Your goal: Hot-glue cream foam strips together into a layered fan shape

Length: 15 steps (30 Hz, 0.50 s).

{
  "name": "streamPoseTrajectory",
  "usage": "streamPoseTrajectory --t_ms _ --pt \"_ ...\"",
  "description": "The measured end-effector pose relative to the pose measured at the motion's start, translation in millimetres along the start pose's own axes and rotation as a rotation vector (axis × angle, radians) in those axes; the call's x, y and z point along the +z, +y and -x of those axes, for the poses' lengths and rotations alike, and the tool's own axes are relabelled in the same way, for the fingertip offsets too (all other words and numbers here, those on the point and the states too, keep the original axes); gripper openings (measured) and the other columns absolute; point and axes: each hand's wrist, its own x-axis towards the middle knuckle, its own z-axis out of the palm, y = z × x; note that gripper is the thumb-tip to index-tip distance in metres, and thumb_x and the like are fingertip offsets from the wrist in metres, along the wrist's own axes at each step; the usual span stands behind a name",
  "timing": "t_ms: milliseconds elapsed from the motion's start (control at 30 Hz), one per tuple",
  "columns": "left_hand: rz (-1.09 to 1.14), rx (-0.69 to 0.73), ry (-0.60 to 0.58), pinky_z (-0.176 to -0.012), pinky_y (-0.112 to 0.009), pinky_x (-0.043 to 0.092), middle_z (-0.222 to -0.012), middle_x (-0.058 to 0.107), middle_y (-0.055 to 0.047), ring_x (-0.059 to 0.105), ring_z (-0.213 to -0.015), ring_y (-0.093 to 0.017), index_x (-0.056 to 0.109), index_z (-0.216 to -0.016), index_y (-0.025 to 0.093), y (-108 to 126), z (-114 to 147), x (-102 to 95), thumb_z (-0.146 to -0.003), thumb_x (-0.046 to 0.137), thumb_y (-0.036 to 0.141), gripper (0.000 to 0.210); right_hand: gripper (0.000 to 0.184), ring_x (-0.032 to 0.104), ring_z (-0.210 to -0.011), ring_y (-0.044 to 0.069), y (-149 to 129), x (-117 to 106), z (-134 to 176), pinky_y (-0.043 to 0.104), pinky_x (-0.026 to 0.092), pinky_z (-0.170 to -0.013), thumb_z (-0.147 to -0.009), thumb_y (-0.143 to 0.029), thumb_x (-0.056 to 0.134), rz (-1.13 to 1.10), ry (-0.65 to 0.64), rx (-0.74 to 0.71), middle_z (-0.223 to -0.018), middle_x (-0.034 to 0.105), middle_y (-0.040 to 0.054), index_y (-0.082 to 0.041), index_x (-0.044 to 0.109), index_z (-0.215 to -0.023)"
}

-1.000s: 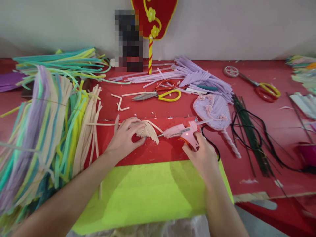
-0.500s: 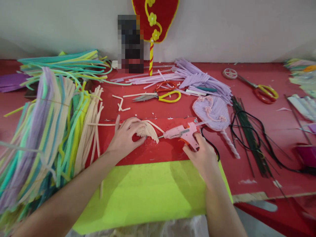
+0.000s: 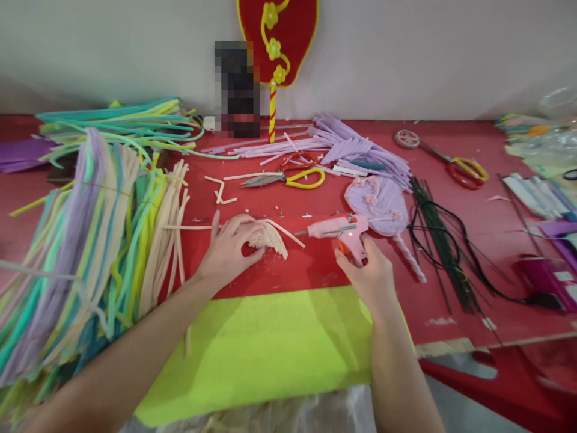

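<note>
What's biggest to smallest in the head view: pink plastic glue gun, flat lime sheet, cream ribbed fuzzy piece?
Flat lime sheet
Pink plastic glue gun
Cream ribbed fuzzy piece (visible part; left hand covers some)

My left hand [image 3: 229,246] and my right hand [image 3: 372,273] are both bare, and so are my wrists. My left forearm [image 3: 135,343] is bare too, narrow and smooth in outline near the wrist, then broadening gradually toward the picture's lower left corner. My right forearm [image 3: 399,361] is equally uncovered, with the same slim taper at the wrist, and it runs out of view at the bottom edge. My fingers [image 3: 242,221] are slender, with rounded knuckles. At the tip of my left thumb [image 3: 256,257] I see a small greyish patch, too small to tell whether it is nail or shadow.
</note>
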Motion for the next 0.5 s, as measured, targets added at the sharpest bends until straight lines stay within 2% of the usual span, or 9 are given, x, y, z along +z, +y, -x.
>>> streamPoseTrajectory --t_ms 100,200,300,400,500 --pt "0.019 -0.011 -0.003 -0.118 -0.053 0.001 -0.121 0.060 -0.005 0.053 -0.119 -0.024 0.056 -0.116 0.027 -0.5 0.5 -0.2 -0.082 0.060 0.034 0.035 0.060 0.062 -0.075 0.023 3.7 3.9 -7.6 0.037 0.049 -0.071 -0.072 -0.057 0.063 -0.015 0.216 0.039 -0.092 0.067 0.0116 -0.014 0.058 -0.114" --pt "0.036 -0.018 0.000 -0.117 -0.055 0.003 -0.122 0.060 -0.007 0.052 -0.120 -0.025 0.054 -0.119 0.025 -1.9 1.3 0.3 -0.081 0.061 0.034 0.040 0.062 0.060 -0.086 0.025 13.1 9.2 -14.3 0.040 0.048 -0.079 -0.071 -0.059 0.064 0.022 0.397 0.036 -0.099 0.063 0.0134 -0.013 0.057 -0.112" --pt "0.043 -0.013 0.006 -0.116 -0.056 0.006 -0.123 0.060 -0.008 0.052 -0.120 -0.026 0.052 -0.121 0.024 -3.6 1.9 1.5 -0.080 0.062 0.034 0.043 0.061 0.058 -0.088 0.026 21.2 11.8 -16.2 0.041 0.047 -0.078 -0.073 -0.062 0.061 0.077 0.381 0.076 -0.099 0.060 0.0134 -0.013 0.057 -0.109" --pt "0.053 -0.003 0.024 -0.116 -0.055 0.007 -0.123 0.060 -0.009 0.052 -0.121 -0.026 0.052 -0.121 0.023 -4.8 2.7 2.4 -0.080 0.063 0.035 0.044 0.062 0.057 -0.093 0.030 21.1 9.0 -12.9 0.044 0.046 -0.078 -0.076 -0.065 0.055 0.210 0.338 0.111 -0.106 0.058 0.0181 -0.012 0.058 -0.109" --pt "0.069 0.008 0.030 -0.117 -0.056 0.004 -0.122 0.060 -0.008 0.053 -0.119 -0.025 0.052 -0.121 0.022 -5.3 3.6 1.8 -0.081 0.063 0.035 0.043 0.054 0.053 -0.103 0.035 10.2 2.8 -7.0 0.050 0.043 -0.083 -0.084 -0.058 0.050 0.326 0.441 0.074 -0.111 0.056 0.0222 -0.011 0.060 -0.108"
